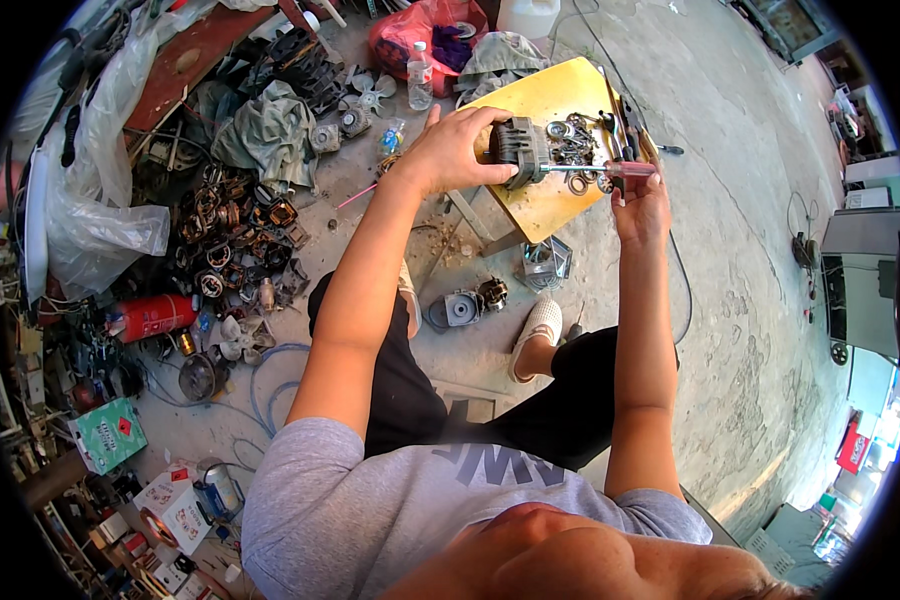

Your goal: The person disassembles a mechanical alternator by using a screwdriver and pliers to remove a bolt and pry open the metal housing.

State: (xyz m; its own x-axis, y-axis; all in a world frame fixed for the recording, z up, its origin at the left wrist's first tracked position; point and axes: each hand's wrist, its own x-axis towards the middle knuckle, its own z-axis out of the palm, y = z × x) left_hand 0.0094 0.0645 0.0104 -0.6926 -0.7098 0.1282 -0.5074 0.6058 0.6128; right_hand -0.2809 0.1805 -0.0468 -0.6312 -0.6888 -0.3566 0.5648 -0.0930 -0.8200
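Observation:
My left hand (448, 150) is wrapped around a grey finned electric motor housing (522, 143), steadying it over a small yellow table (538, 212). In my right hand (642, 210) is a screwdriver with a translucent red handle (630, 170). Its shaft points left and its tip meets the right end of the motor, though the exact contact spot is too small to make out. Just beyond the shaft, several metal rings and small parts (573, 135) lie on the tabletop. Dark-handled hand tools (625, 125) rest along the table's right edge.
Heaped motor parts (235, 225) cover the floor at left, near a red cylinder (152, 318). A plastic bottle (420, 78) and a red bag (395, 42) stand beyond the table. Between my feet lies a motor end piece (460, 309). A cable (685, 285) runs along the floor at right.

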